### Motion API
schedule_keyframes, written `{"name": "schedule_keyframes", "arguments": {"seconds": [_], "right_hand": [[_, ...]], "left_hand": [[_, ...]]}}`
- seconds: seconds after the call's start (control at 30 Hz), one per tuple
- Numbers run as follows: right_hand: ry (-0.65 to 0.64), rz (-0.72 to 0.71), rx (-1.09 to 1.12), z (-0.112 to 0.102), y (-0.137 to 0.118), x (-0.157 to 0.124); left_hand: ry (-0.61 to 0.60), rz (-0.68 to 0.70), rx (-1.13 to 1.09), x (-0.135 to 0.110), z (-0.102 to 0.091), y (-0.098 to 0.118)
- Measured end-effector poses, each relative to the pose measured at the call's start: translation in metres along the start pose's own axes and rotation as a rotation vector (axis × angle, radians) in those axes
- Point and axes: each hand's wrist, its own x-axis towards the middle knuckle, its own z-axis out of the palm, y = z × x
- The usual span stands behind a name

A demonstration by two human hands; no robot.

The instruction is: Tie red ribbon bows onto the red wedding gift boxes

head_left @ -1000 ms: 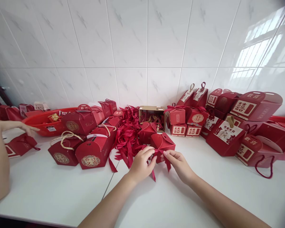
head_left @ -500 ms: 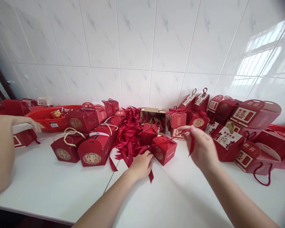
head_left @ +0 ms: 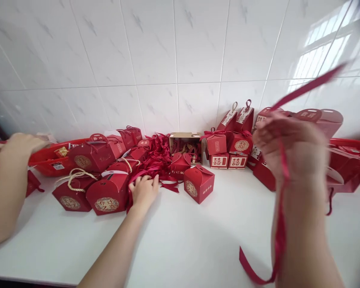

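Note:
A long red ribbon [head_left: 283,160] trails from my right hand [head_left: 285,144], which is raised at the right and closed on it. One end streams up toward the wall and the other hangs down past the wrist; the hand is somewhat blurred. My left hand [head_left: 144,192] lies with fingers spread on the near edge of a heap of red ribbons [head_left: 160,154], beside a red gift box with a round gold emblem [head_left: 108,198]. On the white table between my hands stands a small closed red box [head_left: 199,185], touched by neither hand.
Behind it are another small red box [head_left: 180,165] and an open carton [head_left: 184,136] of ribbons. Stacked gift boxes [head_left: 218,146] stand at the right by the tiled wall. On the left, another person's hand [head_left: 28,142] is near a red basin [head_left: 55,166].
My right hand has lifted up and right, drawing the ribbon away from the small box. My left hand has shifted left from beside that box onto the ribbon heap. The view has moved slightly.

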Motion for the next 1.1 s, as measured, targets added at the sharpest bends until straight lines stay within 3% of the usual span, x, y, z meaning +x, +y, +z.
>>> {"name": "schedule_keyframes", "arguments": {"seconds": [0.07, 0.13, 0.17, 0.23, 0.3, 0.4, 0.5, 0.63, 0.77, 0.83, 0.93, 1.0, 1.1], "right_hand": [[0.030, 0.145, -0.022, 0.008, 0.019, 0.011], [-0.017, 0.256, -0.151, 0.010, 0.039, 0.020], [-0.058, 0.284, -0.218, 0.010, 0.047, 0.023], [-0.156, 0.316, -0.322, 0.006, 0.059, 0.027], [-0.276, 0.360, -0.433, 0.003, 0.065, 0.027], [-0.452, 0.439, -0.628, 0.002, 0.065, 0.026], [-0.553, 0.436, -0.709, 0.004, 0.063, 0.025], [-0.667, 0.401, -0.679, 0.003, 0.064, 0.026], [-0.808, 0.460, -0.562, 0.005, 0.060, 0.024], [-0.840, 0.454, -0.491, 0.008, 0.056, 0.022], [-0.805, 0.363, -0.362, 0.014, 0.049, 0.018], [-0.751, 0.308, -0.267, 0.018, 0.045, 0.015], [-0.707, 0.262, -0.170, 0.024, 0.042, 0.009]], "left_hand": [[0.124, -0.009, -0.041, 0.003, -0.015, 0.010], [0.160, 0.057, -0.191, 0.007, -0.031, 0.031], [0.097, 0.118, -0.289, 0.009, -0.038, 0.045], [-0.167, 0.220, -0.394, 0.015, -0.052, 0.075], [-0.388, 0.273, -0.301, 0.020, -0.060, 0.102], [-0.565, 0.326, -0.138, 0.025, -0.064, 0.127], [-0.653, 0.396, -0.135, 0.030, -0.062, 0.128], [-0.754, 0.467, -0.159, 0.038, -0.068, 0.109], [-0.898, 0.553, -0.215, 0.041, -0.080, 0.093], [-0.858, 0.557, -0.176, 0.038, -0.086, 0.091], [-0.688, 0.507, -0.235, 0.029, -0.097, 0.092], [-0.646, 0.491, -0.434, 0.022, -0.107, 0.094], [-0.735, 0.486, -0.819, 0.012, -0.124, 0.100]]}}
